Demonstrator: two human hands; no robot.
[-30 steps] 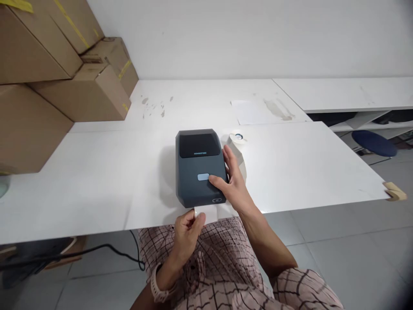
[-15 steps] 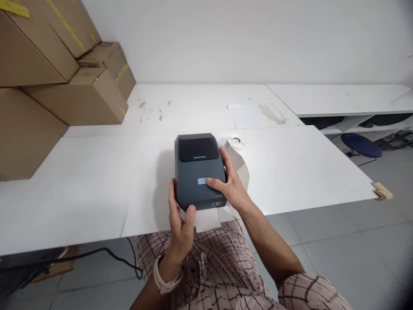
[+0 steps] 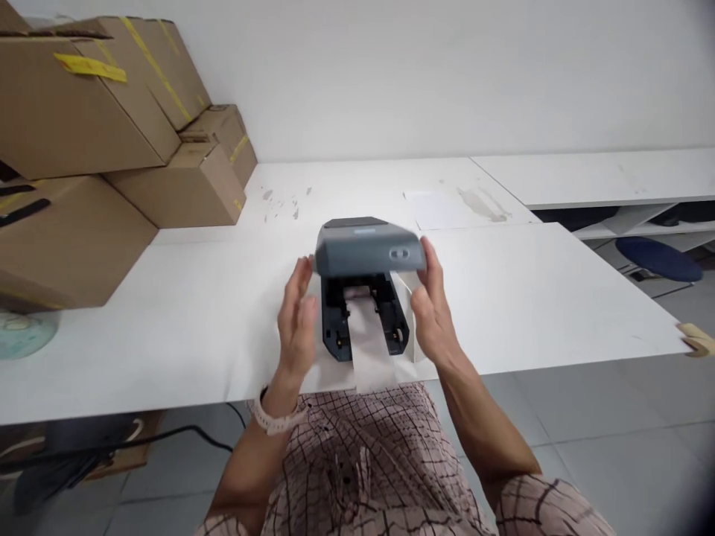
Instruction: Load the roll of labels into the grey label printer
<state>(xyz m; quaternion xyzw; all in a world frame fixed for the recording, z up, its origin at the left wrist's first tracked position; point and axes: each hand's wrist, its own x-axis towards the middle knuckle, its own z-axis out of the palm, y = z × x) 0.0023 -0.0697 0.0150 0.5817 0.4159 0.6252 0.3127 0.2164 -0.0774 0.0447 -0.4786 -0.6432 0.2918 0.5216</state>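
A dark grey label printer (image 3: 334, 327) stands on the white table in front of me, its lid (image 3: 363, 253) tilted up. Inside the black interior, a white paper strip (image 3: 372, 342) runs through the middle and hangs over the front toward the table edge. My left hand (image 3: 296, 320) has its fingertips against the lid's left edge, thumb raised. Along the lid's right edge, the fingers of my right hand (image 3: 434, 309) press, with the thumb bent below. More white paper (image 3: 418, 350) shows beside the printer's right side. The raised lid hides the area behind.
Cardboard boxes (image 3: 195, 186) with yellow tape are stacked at the left. A paper sheet (image 3: 439, 211) lies near the back of the table (image 3: 530, 298). A clear greenish round object (image 3: 25, 335) sits at the left edge. A blue stool (image 3: 659, 257) stands at the right.
The printer's lid was closed and is now swung up, showing the inside and the paper strip. My right thumb has left the top button, and both hands have risen to the lid's sides.
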